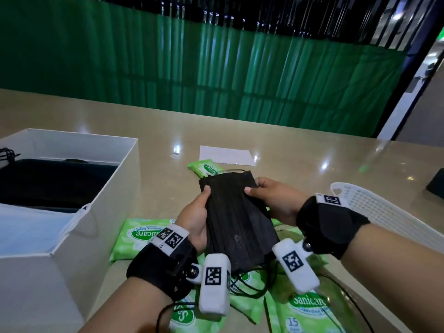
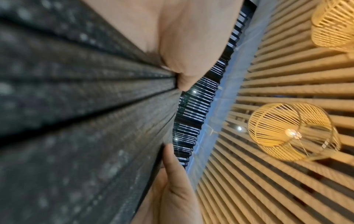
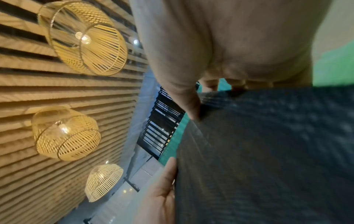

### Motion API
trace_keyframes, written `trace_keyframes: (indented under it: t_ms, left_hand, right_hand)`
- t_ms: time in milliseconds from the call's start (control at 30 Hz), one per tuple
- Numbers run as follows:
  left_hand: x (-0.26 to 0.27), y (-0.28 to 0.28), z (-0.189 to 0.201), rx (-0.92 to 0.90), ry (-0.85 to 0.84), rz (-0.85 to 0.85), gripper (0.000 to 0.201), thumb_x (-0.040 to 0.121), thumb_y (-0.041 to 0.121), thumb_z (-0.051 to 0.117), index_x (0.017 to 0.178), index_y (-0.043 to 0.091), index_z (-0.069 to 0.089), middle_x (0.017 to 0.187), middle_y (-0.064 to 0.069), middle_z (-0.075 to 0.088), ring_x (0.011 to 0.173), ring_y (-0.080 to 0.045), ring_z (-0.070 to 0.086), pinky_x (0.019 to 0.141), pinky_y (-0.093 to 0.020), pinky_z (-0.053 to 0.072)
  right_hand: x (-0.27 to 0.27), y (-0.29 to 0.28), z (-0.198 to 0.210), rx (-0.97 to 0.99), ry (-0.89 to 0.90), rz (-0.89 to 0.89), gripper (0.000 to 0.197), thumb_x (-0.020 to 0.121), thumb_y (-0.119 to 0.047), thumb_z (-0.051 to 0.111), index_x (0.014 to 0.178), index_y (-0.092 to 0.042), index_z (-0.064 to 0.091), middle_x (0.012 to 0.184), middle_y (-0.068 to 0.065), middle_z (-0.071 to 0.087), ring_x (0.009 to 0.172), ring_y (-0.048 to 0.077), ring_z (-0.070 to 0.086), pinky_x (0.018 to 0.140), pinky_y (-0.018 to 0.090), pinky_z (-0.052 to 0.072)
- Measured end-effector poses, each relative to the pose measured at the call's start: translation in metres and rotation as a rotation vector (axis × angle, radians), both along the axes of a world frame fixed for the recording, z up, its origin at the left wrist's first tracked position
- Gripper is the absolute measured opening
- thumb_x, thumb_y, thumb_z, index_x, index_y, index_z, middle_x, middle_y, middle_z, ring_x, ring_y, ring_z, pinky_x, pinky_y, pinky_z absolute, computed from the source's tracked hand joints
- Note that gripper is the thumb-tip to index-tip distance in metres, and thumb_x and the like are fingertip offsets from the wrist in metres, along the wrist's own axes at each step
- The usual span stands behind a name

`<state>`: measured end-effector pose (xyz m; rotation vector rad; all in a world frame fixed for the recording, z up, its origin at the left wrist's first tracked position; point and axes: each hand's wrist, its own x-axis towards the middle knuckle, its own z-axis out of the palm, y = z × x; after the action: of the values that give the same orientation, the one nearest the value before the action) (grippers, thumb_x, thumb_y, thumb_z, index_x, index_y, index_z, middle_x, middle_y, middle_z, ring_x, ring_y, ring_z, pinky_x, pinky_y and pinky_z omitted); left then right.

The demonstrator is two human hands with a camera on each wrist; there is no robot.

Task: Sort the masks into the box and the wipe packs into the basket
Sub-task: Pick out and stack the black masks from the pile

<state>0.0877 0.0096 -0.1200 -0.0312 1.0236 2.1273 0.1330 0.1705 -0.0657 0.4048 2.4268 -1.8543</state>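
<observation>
The box [image 1: 72, 188] sits at the left of the frame, the basket [image 1: 374, 212] at the right. Between them, at centre, both hands hold a stack of masks [image 1: 237, 217] above wipe packs [image 1: 137, 236] spread along the lower edge. Another wipe pack [image 1: 204, 168] lies behind the stack, a paper sheet [image 1: 225, 155] beyond it.

Table [image 1: 312, 150] bears box [image 1: 101, 212], basket [image 1: 384, 212], wipe packs [image 1: 139, 234].

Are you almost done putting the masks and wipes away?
Not yet. Some masks, dark and light blue, already lie in the white box. Right now the left hand and right hand hold a stack of black masks above the table. Several green wipe packs still lie on the table, and what shows of the white basket holds none.
</observation>
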Motion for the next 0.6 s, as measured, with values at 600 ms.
trace_keyframes:
  t_ms: [600]
  left_hand:
    - [0.018, 0.0, 0.07, -0.449, 1.032, -0.008, 0.054, 0.072, 0.059, 0.063, 0.116, 0.029, 0.055, 0.115, -0.001, 0.066, 0.106, -0.016, 0.063, 0.097, -0.038, 0.049]
  right_hand:
    - [0.038, -0.006, 0.01, -0.185, 0.367, 0.025, 0.075, 0.07, -0.005, 0.068, 0.128, -0.022, 0.025, 0.122, 0.013, 0.057, 0.103, 0.018, 0.06, 0.082, 0.022, 0.052]
